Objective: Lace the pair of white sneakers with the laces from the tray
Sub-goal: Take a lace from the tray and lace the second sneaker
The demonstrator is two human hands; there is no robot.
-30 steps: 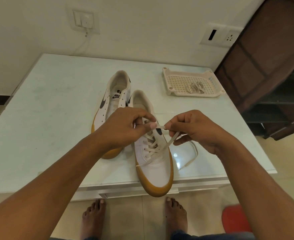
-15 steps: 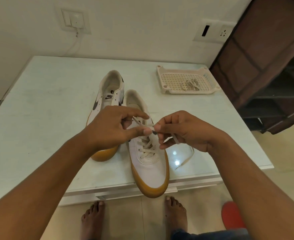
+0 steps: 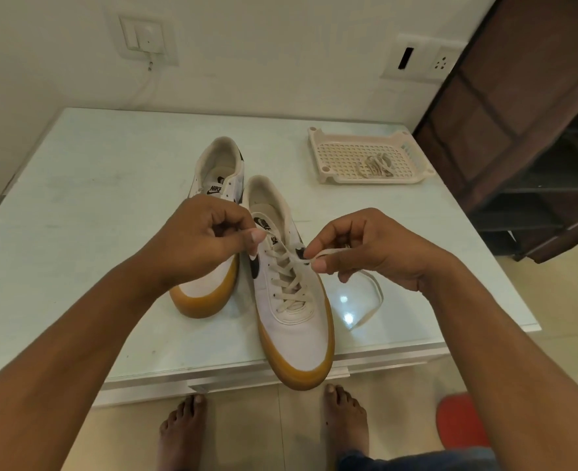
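Pale tabletop point(image 3: 76, 215): left hand point(image 3: 199, 243) and right hand point(image 3: 366, 249) each pinched one end of the lace point(image 3: 289, 277) over the half-laced sneaker point(image 3: 301, 331) between them; lace judged limp, best held near its tips; second lace point(image 3: 376, 166) lay in tray point(image 3: 318, 158) beyond right hand.

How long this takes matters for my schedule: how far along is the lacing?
Done: the near sneaker has its lower eyelets crossed with a lace. In hand: the left hand and right hand each pinch a lace end by the upper eyelets. Left: finishing those top eyelets, then the far sneaker, which shows no lace where visible; the second lace lies bundled in the tray.
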